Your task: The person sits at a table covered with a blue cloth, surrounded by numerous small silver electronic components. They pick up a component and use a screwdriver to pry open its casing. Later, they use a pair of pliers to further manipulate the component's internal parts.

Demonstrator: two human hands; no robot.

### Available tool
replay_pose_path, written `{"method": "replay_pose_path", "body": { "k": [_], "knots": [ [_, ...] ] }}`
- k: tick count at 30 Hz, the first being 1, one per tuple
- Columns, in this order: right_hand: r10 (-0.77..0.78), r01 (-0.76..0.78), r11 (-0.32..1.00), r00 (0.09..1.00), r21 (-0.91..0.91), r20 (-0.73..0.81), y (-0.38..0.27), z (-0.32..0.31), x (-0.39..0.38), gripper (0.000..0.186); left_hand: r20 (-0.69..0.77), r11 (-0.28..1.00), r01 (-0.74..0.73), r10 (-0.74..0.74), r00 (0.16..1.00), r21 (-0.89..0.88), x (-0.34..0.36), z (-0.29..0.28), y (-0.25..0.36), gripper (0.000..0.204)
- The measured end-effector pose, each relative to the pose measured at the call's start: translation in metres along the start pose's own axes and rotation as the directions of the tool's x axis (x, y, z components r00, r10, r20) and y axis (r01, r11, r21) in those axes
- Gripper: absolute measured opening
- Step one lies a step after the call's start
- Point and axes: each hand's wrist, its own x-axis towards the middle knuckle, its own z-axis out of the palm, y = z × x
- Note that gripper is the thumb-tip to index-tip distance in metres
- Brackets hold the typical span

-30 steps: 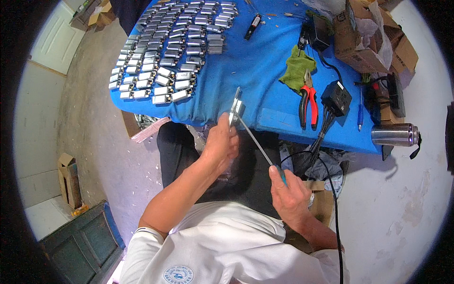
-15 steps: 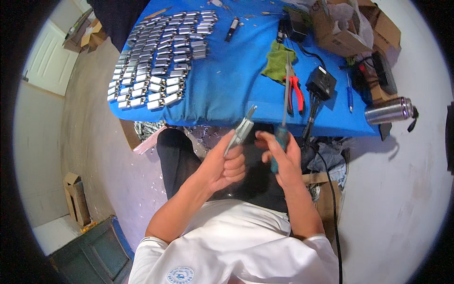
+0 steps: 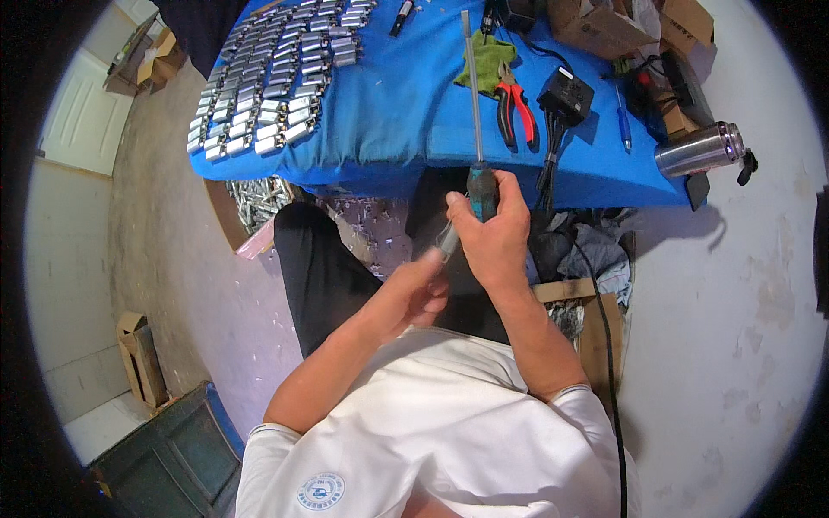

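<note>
My right hand (image 3: pixel 499 226) is closed around the black-and-teal handle of a screwdriver (image 3: pixel 480 186), its long steel blade pointing forward over the table. My left hand (image 3: pixel 410 293), blurred, grips a small silver metal piece (image 3: pixel 447 243) just below and left of my right thumb, partly hidden behind the right hand; whether the right fingers touch it I cannot tell. Many silver metal pieces (image 3: pixel 263 86) lie in rows on the blue-covered table (image 3: pixel 376 129). Pliers (image 3: pixel 518 112) with red-and-black handles rest near a green cloth (image 3: pixel 484 67).
A black box with cables (image 3: pixel 564 97), a blue pen (image 3: pixel 623 121), cardboard boxes (image 3: pixel 604 26) and a steel flask (image 3: pixel 698 153) occupy the table's right side. Under it stand a box of metal bits (image 3: pixel 259 207) and another carton (image 3: pixel 596 345). A black cable (image 3: pixel 610 363) hangs beside my right arm.
My right hand has risen, swinging the screwdriver from slanted left to pointing forward. My left hand has moved down with the metal piece, which is now partly behind my right hand. The view has shifted.
</note>
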Motion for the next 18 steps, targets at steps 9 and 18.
{"method": "replay_pose_path", "body": {
  "k": [9, 18],
  "knots": [
    [0.211, -0.375, 0.846, 0.889, 0.380, 0.407, -0.002, -0.024, 0.002, 0.023, 0.132, 0.996, -0.095, 0.094, 0.987, -0.001, -0.010, 0.002, -0.014, 0.055],
    [0.238, -0.350, 0.890, 0.904, 0.291, 0.356, 0.002, -0.011, -0.001, 0.032, 0.221, 0.902, 0.045, 0.057, 0.973, -0.430, -0.009, -0.019, -0.015, 0.058]
  ]
}}
